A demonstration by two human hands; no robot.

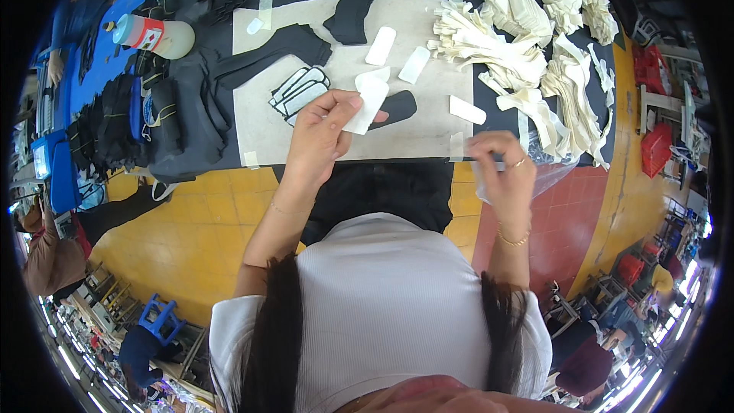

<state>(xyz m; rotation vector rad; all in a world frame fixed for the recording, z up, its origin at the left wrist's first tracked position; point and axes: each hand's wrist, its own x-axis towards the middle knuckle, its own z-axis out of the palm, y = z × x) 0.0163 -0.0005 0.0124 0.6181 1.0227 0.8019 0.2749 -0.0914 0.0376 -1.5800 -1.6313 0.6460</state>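
Observation:
My left hand (317, 130) is closed, pinching a small white fabric piece (370, 104) with one rounded end between thumb and fingers. The piece is held up over a pale sheet (428, 138) taped to the dark table. My right hand (505, 172) is over the table's near edge with its fingers bent. Motion smears its fingertips, so I cannot see whether they hold anything. Clear plastic (547, 176) lies beside and behind that hand. Loose white pieces lie on the sheet, among them one (381, 46) further back and one (467, 109) to the right. A dark rounded piece (399, 108) is just past the held one.
Black-edged pale pieces (300, 92) lie left of my left hand, near dark cloth (275, 50). Bundles of cream fabric strips (527, 61) cover the table's right side. A bottle (157, 37) stands at the left among dark garments (195, 99). Other people work beyond both sides.

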